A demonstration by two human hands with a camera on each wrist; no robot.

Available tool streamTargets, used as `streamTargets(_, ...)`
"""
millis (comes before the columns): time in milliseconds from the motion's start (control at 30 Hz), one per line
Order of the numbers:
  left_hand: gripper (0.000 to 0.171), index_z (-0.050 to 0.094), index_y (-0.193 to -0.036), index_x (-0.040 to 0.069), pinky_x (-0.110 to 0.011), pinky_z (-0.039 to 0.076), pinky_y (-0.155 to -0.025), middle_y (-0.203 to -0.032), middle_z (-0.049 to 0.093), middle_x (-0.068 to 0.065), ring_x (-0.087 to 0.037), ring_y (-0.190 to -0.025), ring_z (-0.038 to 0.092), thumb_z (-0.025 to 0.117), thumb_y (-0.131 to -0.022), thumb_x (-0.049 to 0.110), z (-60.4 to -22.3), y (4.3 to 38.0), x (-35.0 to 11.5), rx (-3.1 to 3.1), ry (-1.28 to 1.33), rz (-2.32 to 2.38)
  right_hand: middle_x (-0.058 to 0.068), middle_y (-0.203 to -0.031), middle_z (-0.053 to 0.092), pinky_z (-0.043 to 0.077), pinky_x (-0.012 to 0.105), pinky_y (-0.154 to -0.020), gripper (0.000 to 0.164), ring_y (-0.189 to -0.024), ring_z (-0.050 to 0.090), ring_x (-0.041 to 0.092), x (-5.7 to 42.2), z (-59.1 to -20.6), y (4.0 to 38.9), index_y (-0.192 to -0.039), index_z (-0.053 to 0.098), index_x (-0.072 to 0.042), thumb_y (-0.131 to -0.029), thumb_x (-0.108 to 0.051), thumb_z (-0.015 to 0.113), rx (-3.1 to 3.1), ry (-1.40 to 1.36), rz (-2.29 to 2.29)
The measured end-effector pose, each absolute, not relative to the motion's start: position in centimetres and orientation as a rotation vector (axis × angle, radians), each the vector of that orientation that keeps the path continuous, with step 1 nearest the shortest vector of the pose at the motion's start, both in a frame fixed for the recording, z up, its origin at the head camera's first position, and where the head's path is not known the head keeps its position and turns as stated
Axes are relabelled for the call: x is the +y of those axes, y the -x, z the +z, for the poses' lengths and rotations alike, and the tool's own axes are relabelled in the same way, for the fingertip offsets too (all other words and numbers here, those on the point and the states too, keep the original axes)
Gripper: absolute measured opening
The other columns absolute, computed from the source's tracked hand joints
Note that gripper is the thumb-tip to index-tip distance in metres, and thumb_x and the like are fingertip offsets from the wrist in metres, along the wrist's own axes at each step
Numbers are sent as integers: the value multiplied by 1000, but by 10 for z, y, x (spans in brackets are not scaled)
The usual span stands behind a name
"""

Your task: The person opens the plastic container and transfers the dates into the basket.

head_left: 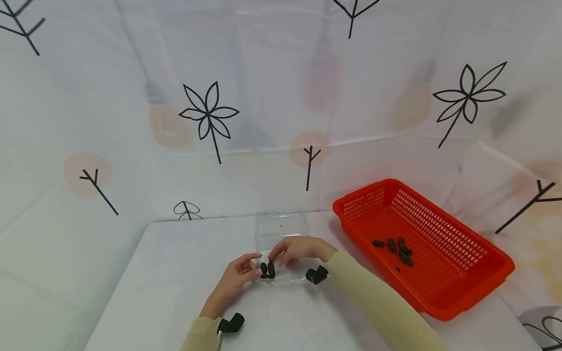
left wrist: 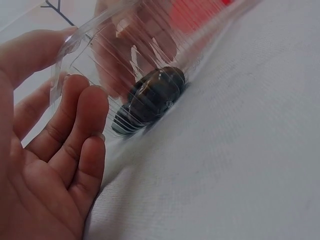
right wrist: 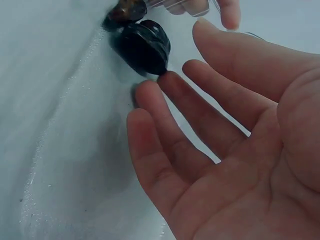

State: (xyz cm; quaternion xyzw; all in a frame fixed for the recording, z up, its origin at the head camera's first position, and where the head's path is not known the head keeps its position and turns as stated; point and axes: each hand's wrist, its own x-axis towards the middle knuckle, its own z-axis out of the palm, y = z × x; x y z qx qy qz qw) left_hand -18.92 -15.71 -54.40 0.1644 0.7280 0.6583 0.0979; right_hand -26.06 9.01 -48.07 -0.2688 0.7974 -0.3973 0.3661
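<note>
A clear plastic box (head_left: 287,280) with its lid (head_left: 281,225) folded back lies on the white table. Several dark, glossy, oval pieces (head_left: 271,268) sit together at the box's left end, seen through its ribbed wall in the left wrist view. My left hand (head_left: 239,275) holds that end by the rim, one finger over the edge and others curled outside the wall. Inside the box, my right hand (head_left: 296,248) reaches over from the right with extended fingers. One fingertip (right wrist: 170,80) touches the end of a dark oval piece (right wrist: 142,47); the thumb stands apart.
A red slotted plastic basket (head_left: 456,292) stands at the right on the table (head_left: 175,263). Several more dark oval pieces (head_left: 392,245) lie in it. A white patterned cloth (head_left: 263,180) hangs behind the table. Small black cameras (head_left: 231,322) are worn at both wrists.
</note>
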Motion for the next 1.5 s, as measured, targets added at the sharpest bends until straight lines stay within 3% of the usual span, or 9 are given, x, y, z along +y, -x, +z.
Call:
streamTargets(433, 47, 56, -134, -5, -23, 45, -65, -85, 57, -2, -8, -70, 56, 71, -91, 4, -543, 188, -156, 2193, -463, 1912, 5, -97, 70, 57, 32, -71, 27, -81, 65, 18, 78, -486, 258, -107, 73, -8, -83, 2, 73, 1896, 617, -1012)
streamTargets(700, 47, 52, -133, -13, -25, 47, -66, -84, 58, -1, -9, -71, 57, 70, -91, 0, -520, 179, -153, 2160, -495, 1916, 5, -93, 72, 56, 30, -69, 19, -76, 64, 15, 82, -484, 256, -99, 76, -10, -85, 2, 73, 1927, 648, -969)
streamTargets(900, 45, 52, -131, -14, -24, 46, -65, -83, 57, -2, -8, -70, 56, 68, -91, -2, -518, 177, -152, 2158, -497, 1939, 4, -93, 72, 57, 33, -72, 15, -76, 64, 16, 88, -476, 254, -100, 78, -7, -87, -2, 72, 1963, 662, -1027)
streamTargets(1233, 46, 55, -134, -7, -24, 46, -67, -85, 57, -4, -10, -71, 56, 71, -92, 3, -535, 185, -155, 2192, -440, 1901, 6, -95, 70, 58, 36, -77, 17, -83, 67, 22, 111, -456, 253, -107, 73, 4, -91, -3, 70, 2000, 705, -1150)
streamTargets(1500, 48, 57, -133, -4, -23, 46, -67, -85, 59, -2, -9, -72, 56, 74, -90, 10, -545, 187, -157, 2173, -463, 1930, 8, -97, 70, 56, 38, -83, 15, -88, 68, 27, 149, -429, 247, -105, 72, -1, -93, -8, 70, 2084, 689, -1261)
